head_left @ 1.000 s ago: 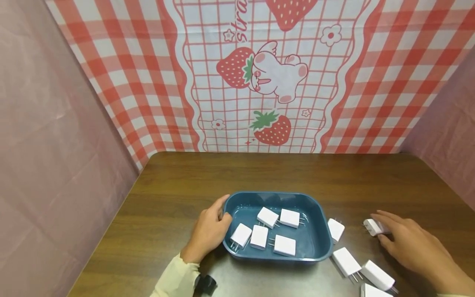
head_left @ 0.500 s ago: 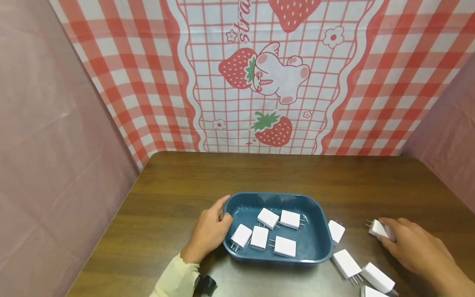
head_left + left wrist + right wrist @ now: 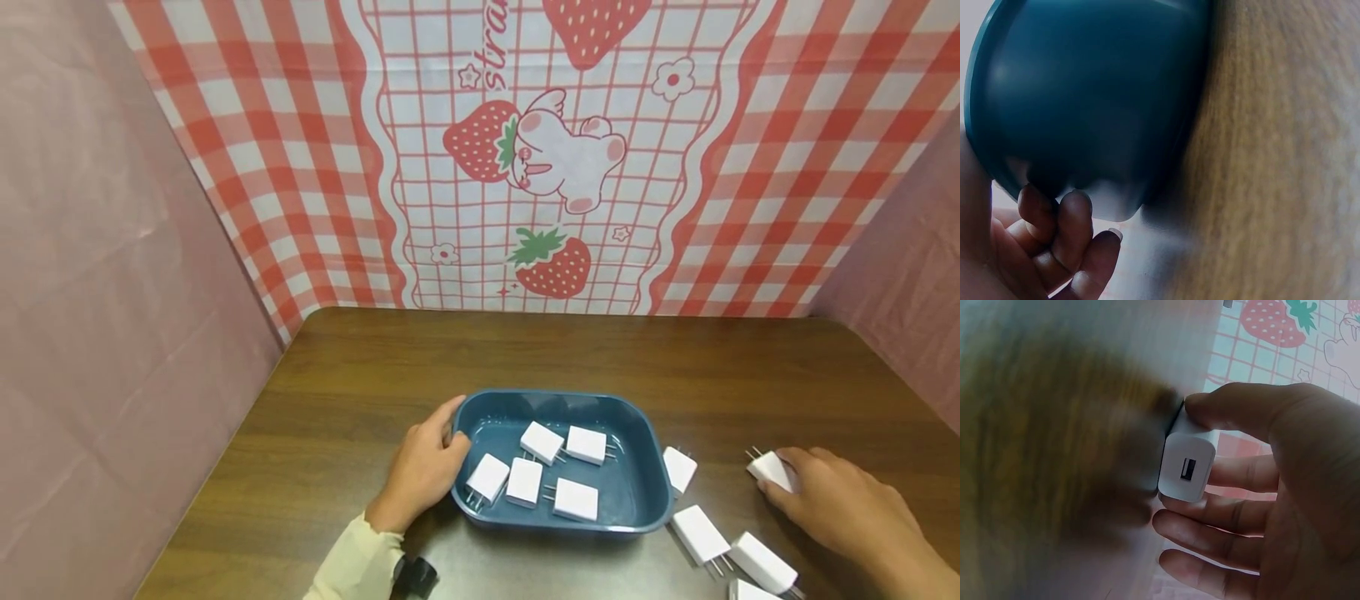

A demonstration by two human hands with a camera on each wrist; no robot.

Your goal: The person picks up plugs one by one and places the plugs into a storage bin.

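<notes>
My left hand (image 3: 426, 465) grips the left rim of a blue rectangular tray (image 3: 558, 528); in the left wrist view its fingers (image 3: 1072, 225) curl against the outer wall. Inside the tray lie several white USB charger plugs, among them one charger plug (image 3: 576, 498) at the front. At the right my right hand (image 3: 843, 504) pinches another white USB charger (image 3: 771, 472) between thumb and fingers, its prongs pointing to the upper left. The right wrist view shows that charger's USB port (image 3: 1189, 469) facing the camera, the charger at the table surface.
Between the tray and my right hand several more white chargers lie on the wooden table (image 3: 375, 358), including one charger (image 3: 701, 534) near the tray's corner. A black object (image 3: 417, 577) sits by my left wrist. A strawberry-print checkered cloth (image 3: 555, 167) hangs behind the table.
The right hand has closed its thumb and fingers on the charger and turned it, so the prongs point further upward. The left hand and tray stay in place.
</notes>
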